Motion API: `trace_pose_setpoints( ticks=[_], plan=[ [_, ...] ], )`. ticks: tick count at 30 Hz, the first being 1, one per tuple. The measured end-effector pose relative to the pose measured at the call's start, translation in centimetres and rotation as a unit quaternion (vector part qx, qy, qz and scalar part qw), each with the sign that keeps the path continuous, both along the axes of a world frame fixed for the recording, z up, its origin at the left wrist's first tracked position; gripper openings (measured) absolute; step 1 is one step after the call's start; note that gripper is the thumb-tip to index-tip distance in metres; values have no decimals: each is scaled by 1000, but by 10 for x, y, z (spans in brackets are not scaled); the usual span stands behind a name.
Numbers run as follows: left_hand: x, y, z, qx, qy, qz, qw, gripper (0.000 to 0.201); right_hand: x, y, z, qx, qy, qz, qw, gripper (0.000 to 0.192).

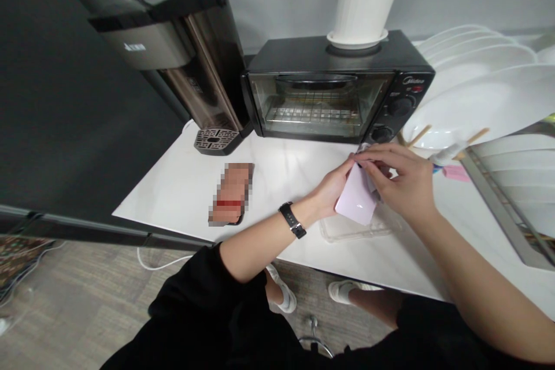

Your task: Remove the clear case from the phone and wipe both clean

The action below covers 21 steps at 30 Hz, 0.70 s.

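In my left hand [330, 192], its fingers closed round the far side, is a flat pale lilac rectangular piece [358, 199] with a smooth, shiny face and rounded corners. My right hand [401, 179] is closed in a pinch at the upper end of this piece, thumb and fingertips together. A small greyish bit shows by those fingertips, too hidden to name. Below the hands, a clear plastic tray or lid [342, 236] lies on the white countertop [277, 185]. The two hands touch or nearly touch at the fingertips.
A black toaster oven [321, 98] stands behind the hands, a white ribbed pot [368, 0] on top. To its left is a drink dispenser [195, 69]. A phone, partly pixelated [232, 193], lies left. White plates [489, 92] and a rack [507, 208] fill the right.
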<state>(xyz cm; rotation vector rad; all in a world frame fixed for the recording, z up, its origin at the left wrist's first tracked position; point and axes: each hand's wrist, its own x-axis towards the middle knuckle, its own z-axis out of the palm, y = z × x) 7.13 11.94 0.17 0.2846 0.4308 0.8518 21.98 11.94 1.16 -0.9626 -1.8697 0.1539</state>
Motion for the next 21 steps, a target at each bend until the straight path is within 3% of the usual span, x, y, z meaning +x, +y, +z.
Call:
trace_pose_setpoints(
  ticks=[8, 13, 18, 21],
  plan=[
    [-9, 1, 11, 7, -3, 14, 1000, 54, -7, -9, -1, -15, -55, 137, 989, 21],
    [-12, 5, 4, 29, -17, 28, 999, 57, -11, -13, 0, -21, -71, 175, 982, 21],
    [-22, 6, 12, 40, -9, 87, 995, 59, -17, -26, 5, -30, -99, 245, 964, 21],
    [-26, 4, 16, 53, -5, 87, 995, 60, -12, -34, 4, -27, -117, 248, 961, 22]
  ],
)
